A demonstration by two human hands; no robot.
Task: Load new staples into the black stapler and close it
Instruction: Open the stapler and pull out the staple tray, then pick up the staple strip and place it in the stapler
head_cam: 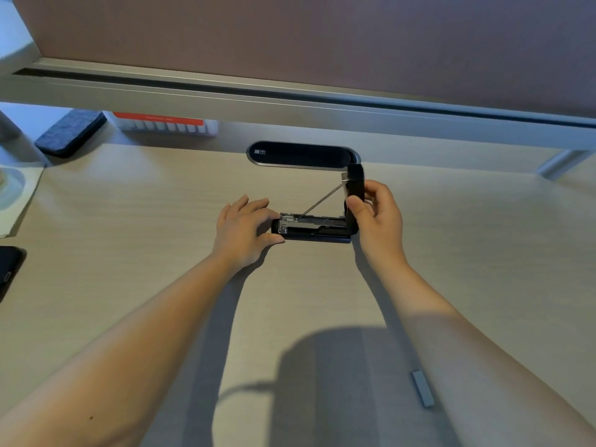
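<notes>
- Nearest you, at five o'clock on the desk [161, 285], a strip of staples [422, 388] lies by itself, well apart from both hands.
- Out at nine o'clock, a dark phone-like slab [8, 269] sits cut off by the frame edge.
- Centre desk now: the black stapler [314, 229] lies flat on its base, its top arm [354, 185] swung upright at the three o'clock end, metal channel exposed, thin spring rod running diagonally across.
- Your left hand [242, 232] braces the stapler's nine o'clock end, thumb and forefinger curled on the nose, other fingers loose.
- Your right hand [379, 214] pinches the raised arm, thumb in front, fingers wrapped behind.
- Beyond, at twelve o'clock, an oval cable port [300, 154]; at ten o'clock a grey felt pad [71, 132] and a red-topped box [164, 124].
</notes>
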